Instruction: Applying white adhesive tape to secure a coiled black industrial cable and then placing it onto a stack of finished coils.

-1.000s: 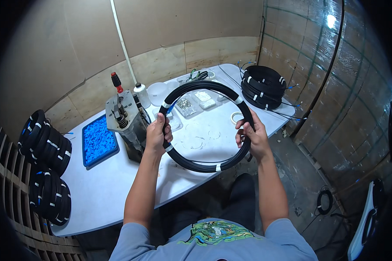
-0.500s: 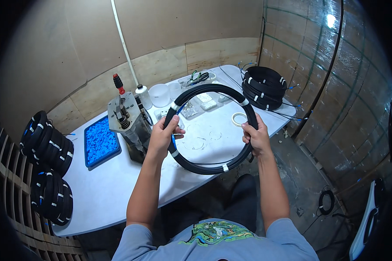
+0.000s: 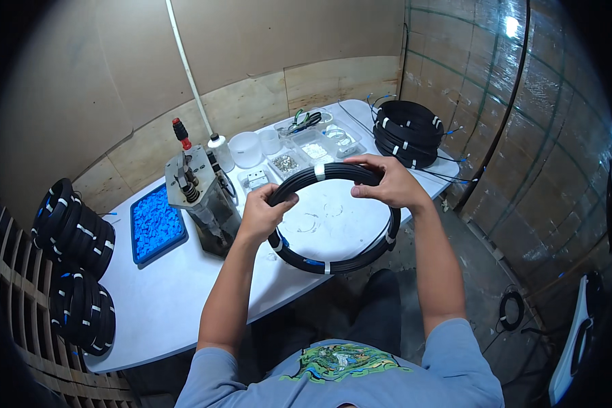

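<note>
A coil of black cable (image 3: 357, 262), bound with several white tape bands, is held up over the table's near edge. Blue cable connectors show along its lower left. My left hand (image 3: 264, 209) is closed around the coil's upper left side, thumb on the inside. My right hand (image 3: 392, 181) grips the upper right part, its thumb inside the ring and fingers over the top. The coil tilts, with its lower rim closer to me.
On the white table (image 3: 143, 299) stand a metal press (image 3: 204, 197), a tray of blue clips (image 3: 158, 221), a white bottle (image 3: 220, 151) and clear bins of small parts (image 3: 285, 163). Stacked cable coils sit at right (image 3: 408, 136) and left (image 3: 81, 234). Another coil (image 3: 511, 311) lies on the floor.
The coil has turned in my hands, bringing a white band to its top and the blue connectors lower. My right hand has shifted from the right side up to the upper right.
</note>
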Action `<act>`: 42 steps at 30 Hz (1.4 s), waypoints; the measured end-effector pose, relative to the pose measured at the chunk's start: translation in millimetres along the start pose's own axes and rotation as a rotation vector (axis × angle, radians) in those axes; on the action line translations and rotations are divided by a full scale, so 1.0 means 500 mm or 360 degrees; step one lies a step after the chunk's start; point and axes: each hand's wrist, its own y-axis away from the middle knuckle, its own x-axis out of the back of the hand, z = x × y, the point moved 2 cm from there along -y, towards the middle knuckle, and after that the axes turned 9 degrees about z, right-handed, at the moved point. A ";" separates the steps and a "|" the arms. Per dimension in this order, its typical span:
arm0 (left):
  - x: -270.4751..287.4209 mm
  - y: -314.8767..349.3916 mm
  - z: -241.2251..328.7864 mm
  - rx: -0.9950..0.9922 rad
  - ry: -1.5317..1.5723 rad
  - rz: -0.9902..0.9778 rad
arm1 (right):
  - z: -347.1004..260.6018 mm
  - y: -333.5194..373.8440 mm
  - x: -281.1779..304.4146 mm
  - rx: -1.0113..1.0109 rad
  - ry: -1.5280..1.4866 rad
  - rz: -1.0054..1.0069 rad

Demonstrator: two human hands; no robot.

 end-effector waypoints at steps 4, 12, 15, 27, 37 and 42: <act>0.019 -0.010 -0.027 0.0165 0.0435 0.0087 | 0.096 0.024 0.014 -0.0196 -0.0327 0.0269; 0.037 -0.007 -0.009 0.0607 0.0942 0.0215 | 0.152 0.097 -0.081 -0.0937 -0.0868 0.0939; 0.069 -0.017 -0.032 0.0629 0.0756 0.0002 | 0.174 0.106 -0.059 -0.1110 -0.1459 0.0638; 0.103 -0.027 -0.029 0.0545 0.0908 -0.0387 | 0.193 0.149 -0.012 -0.0530 -0.1327 0.0443; 0.065 -0.013 -0.031 0.0149 -0.0114 0.0196 | 0.180 0.126 0.009 -0.0699 -0.0112 0.0598; 0.011 -0.019 -0.048 0.0197 0.0401 0.0373 | 0.216 0.130 -0.056 -0.0505 -0.0504 0.0850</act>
